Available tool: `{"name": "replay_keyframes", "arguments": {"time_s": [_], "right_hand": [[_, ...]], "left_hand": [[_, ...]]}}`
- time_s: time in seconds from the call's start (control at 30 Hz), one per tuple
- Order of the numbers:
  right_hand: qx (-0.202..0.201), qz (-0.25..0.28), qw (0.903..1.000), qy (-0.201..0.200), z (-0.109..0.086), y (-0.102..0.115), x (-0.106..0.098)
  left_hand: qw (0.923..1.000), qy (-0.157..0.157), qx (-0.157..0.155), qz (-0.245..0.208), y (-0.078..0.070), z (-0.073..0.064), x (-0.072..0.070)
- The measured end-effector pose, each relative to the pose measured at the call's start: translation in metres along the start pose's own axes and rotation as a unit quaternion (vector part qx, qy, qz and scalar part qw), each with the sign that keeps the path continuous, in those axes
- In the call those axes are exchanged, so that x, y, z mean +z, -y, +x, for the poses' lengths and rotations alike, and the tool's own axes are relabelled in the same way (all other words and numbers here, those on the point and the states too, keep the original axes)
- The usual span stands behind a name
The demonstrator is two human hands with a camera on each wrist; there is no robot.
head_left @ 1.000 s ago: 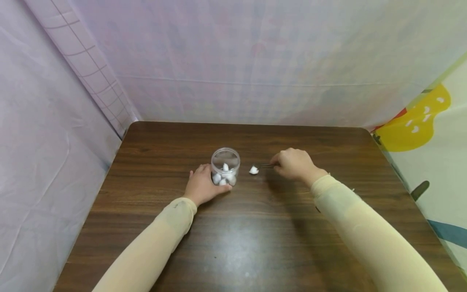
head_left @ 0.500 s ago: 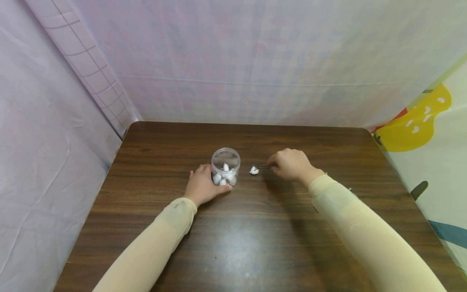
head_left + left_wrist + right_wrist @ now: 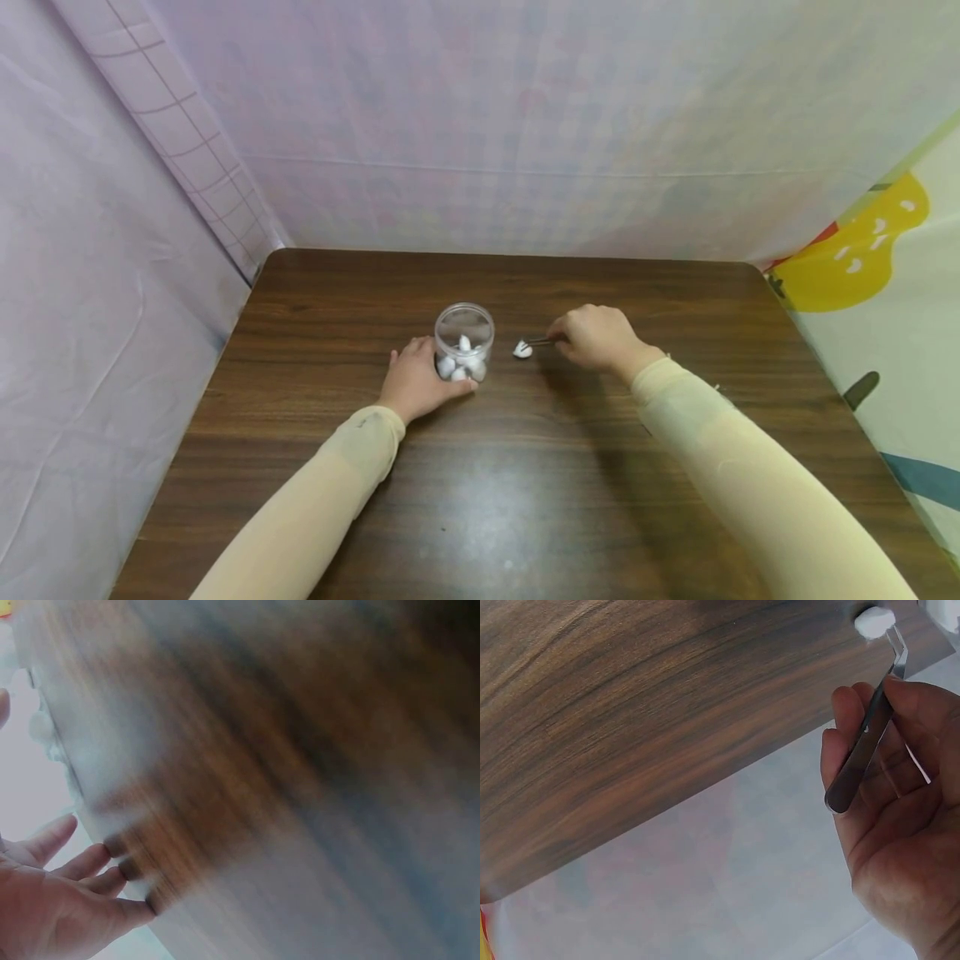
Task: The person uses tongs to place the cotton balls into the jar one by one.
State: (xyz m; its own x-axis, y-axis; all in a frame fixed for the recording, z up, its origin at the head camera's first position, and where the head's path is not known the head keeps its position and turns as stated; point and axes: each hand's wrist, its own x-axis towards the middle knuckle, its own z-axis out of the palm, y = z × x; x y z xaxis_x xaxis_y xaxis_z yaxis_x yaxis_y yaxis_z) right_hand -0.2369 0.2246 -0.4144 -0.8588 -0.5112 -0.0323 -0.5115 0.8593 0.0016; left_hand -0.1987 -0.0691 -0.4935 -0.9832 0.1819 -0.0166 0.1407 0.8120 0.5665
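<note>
A clear round jar [image 3: 464,318] without a lid stands upright on the table, with several white cotton balls [image 3: 476,367] in its lower part. My left hand [image 3: 417,380] holds the jar from the left, thumb along the near side and fingers round the far left. To the right of the jar, one cotton ball [image 3: 522,351] is low over the tabletop. My right hand [image 3: 597,337] pinches metal tweezers [image 3: 861,763] between thumb and fingers. Their bent tips meet that cotton ball, one prong lying across it in the head view.
The brown wood-grain table [image 3: 360,517] has rounded far corners. A pale cloth curtain [image 3: 480,125] hangs right behind its far edge, and another cloth with a yellow print [image 3: 855,258] hangs at the right.
My right hand has shifted slightly left, bringing the tweezers' tips further over the cotton ball, which has turned a little. The left hand and jar have stayed put.
</note>
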Motion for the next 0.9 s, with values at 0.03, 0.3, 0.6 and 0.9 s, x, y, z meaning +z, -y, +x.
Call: {"name": "replay_keyframes", "arguments": {"time_s": [0.03,0.3,0.6,0.9], "right_hand": [[0.000,0.000,1.0000,-0.001,0.0000,-0.0001,-0.0002],[0.001,-0.003,1.0000,-0.002,0.0004,-0.0012,0.0011],[-0.007,-0.003,0.9999,-0.010,-0.0007,-0.0012,0.0020],[-0.008,-0.004,0.9999,-0.009,-0.0016,-0.0023,0.0048]], "left_hand": [[1.0000,0.000,0.001,-0.001,0.0000,0.0000,0.0000],[1.0000,-0.002,0.003,-0.004,-0.0009,-0.0005,-0.0010],[0.9999,-0.005,0.006,0.007,-0.0003,-0.0004,-0.0005],[1.0000,-0.006,0.006,0.004,-0.0007,-0.0005,-0.0006]]}}
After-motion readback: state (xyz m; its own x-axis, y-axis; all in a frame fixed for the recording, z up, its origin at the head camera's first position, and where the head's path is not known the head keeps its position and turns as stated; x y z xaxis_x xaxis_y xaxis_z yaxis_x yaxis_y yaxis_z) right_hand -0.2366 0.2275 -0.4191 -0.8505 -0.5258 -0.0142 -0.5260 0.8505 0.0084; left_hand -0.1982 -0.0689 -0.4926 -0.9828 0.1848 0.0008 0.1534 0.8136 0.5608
